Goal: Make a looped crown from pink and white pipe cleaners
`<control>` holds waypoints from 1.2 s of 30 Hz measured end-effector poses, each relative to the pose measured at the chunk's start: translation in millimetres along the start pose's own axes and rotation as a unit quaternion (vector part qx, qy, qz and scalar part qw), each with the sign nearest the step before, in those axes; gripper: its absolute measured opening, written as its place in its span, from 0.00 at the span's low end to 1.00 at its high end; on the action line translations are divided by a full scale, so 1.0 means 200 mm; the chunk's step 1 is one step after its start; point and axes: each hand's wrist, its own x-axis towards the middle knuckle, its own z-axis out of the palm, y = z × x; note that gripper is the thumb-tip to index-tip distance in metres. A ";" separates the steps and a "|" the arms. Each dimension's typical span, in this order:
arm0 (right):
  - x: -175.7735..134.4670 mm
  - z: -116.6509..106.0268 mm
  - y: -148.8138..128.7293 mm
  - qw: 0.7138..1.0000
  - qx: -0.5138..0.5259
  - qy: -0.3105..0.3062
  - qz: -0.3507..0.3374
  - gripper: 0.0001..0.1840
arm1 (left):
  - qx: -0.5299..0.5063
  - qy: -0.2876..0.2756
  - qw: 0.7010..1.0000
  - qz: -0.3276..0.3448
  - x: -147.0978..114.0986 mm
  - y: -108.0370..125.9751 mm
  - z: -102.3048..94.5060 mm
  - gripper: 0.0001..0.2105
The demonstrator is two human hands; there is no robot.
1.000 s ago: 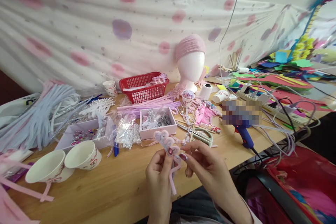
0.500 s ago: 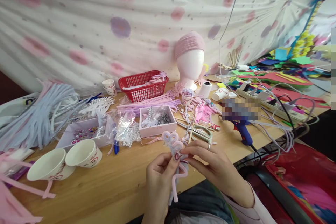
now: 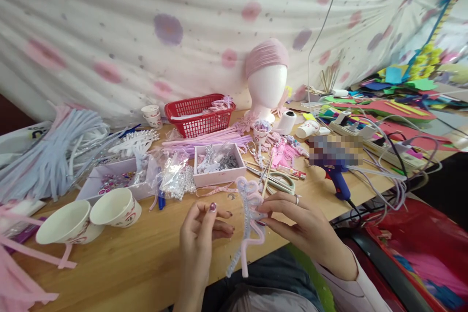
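Observation:
Pinched between the thumb and fingers of my right hand [image 3: 292, 217] is a pipe-cleaner piece [image 3: 249, 200] in pale pink and bluish grey. Its top is bent into small loops. Two tails hang below, one pink with a bend and one grey and fuzzy slanting left. To its left, my left hand [image 3: 204, 231] is empty, its fingers apart and slightly curled. Scissors [image 3: 281, 183] with pale green handles lie just beyond, and a thin wooden stick [image 3: 268, 175] crosses them. A printed measuring tape [image 3: 215, 190] rests behind the piece.
Behind stand a white box [image 3: 219, 173] of small trims, a red basket [image 3: 199, 117] and a foam head [image 3: 266, 83] with a pink wrap. Paper cups [image 3: 116, 209] sit at left near bundled pipe cleaners [image 3: 54, 156]. A blue glue gun [image 3: 338, 180] and cords [image 3: 387, 200] lie right.
My left hand has let go of the pipe-cleaner piece and moved left, its fingers opening. The piece stays in my right hand, its grey tail now swung out to the left.

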 end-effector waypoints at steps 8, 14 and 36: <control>0.01 0.01 0.00 1.000 0.000 0.008 0.002 0.06 | 0.030 -0.016 0.997 0.071 0.05 -0.04 -0.09 0.24; 0.01 0.01 0.00 1.000 0.005 0.017 -0.019 0.07 | 0.056 -0.041 0.994 0.082 0.05 -0.04 -0.07 0.14; 0.01 0.04 0.04 0.997 -0.048 0.011 -0.056 0.07 | -0.035 -0.226 0.967 -0.114 0.00 -0.05 0.00 0.09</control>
